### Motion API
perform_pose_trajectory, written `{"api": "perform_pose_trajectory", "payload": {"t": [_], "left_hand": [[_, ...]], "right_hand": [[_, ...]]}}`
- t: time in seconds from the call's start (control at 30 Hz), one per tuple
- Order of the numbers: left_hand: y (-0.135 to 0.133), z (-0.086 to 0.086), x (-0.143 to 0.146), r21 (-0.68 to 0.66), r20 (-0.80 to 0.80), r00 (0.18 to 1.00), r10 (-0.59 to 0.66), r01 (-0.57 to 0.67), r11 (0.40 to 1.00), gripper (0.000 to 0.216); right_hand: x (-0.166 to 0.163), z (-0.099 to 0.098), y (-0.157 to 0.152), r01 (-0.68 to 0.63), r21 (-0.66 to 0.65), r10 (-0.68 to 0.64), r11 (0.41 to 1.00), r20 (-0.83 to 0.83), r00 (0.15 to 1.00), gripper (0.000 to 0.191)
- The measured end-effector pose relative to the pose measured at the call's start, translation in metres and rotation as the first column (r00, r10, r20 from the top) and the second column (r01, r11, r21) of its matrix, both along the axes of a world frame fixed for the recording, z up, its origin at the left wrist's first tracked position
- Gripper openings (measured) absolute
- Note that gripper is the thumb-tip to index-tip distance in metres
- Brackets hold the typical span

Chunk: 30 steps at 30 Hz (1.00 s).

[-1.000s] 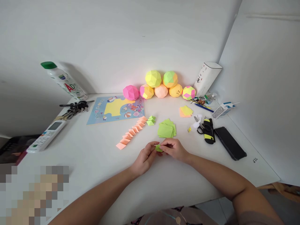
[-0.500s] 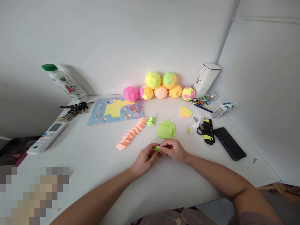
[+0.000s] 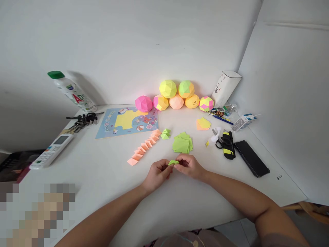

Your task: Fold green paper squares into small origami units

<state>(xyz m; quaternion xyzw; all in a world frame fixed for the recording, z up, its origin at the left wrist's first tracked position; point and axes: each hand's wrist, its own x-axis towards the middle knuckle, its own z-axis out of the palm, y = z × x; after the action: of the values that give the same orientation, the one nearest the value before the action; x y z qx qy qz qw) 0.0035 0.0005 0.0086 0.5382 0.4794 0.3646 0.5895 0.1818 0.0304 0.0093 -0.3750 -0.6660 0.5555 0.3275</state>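
Note:
Between my fingertips is a small folded piece of green paper (image 3: 173,162). My left hand (image 3: 158,173) pinches it from the left, and my right hand (image 3: 189,166) grips its right side with thumb and fingers. Just beyond my hands lies a loose stack of green paper squares (image 3: 182,143). Several folded green pieces (image 3: 166,134) stand to the left of that stack. Beside them, a slanting row of folded peach paper pieces (image 3: 144,146) runs toward the front left.
Faceted paper balls (image 3: 176,102) are piled against the back wall. A blue illustrated board (image 3: 106,125), bottle (image 3: 73,91) and remote control (image 3: 52,151) sit at left. Scissors (image 3: 223,140), a cutter (image 3: 228,147), a black phone (image 3: 252,158) and yellow-orange paper squares (image 3: 204,123) lie at right.
The green piece has been turned in my fingers and shows a flatter, wider shape. My left thumb has moved up against it. Everything else on the table stays put.

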Motion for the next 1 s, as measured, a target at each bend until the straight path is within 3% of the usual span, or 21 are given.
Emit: {"api": "perform_pose_trajectory", "payload": {"t": [0.23, 0.57, 1.0], "left_hand": [[0.0015, -0.0009, -0.0005, -0.028, 0.034, 0.999, 0.025, -0.024, 0.999, 0.036], [0.0014, -0.0016, -0.0012, -0.011, 0.021, 1.0, -0.003, 0.003, 1.0, 0.036], [0.0002, 0.0034, -0.0027, -0.028, 0.039, 0.999, -0.02, 0.021, 0.999, 0.039]], "right_hand": [[-0.0033, 0.0035, -0.0019, 0.029, -0.025, -0.027, 0.999, 0.064, 0.998, 0.011], [-0.0065, 0.003, -0.0042, 0.05, 0.066, -0.059, 0.997, 0.128, 0.99, 0.006], [-0.0033, 0.0003, -0.0025, 0.018, 0.093, -0.024, 0.996, 0.068, 0.997, 0.011]]}}
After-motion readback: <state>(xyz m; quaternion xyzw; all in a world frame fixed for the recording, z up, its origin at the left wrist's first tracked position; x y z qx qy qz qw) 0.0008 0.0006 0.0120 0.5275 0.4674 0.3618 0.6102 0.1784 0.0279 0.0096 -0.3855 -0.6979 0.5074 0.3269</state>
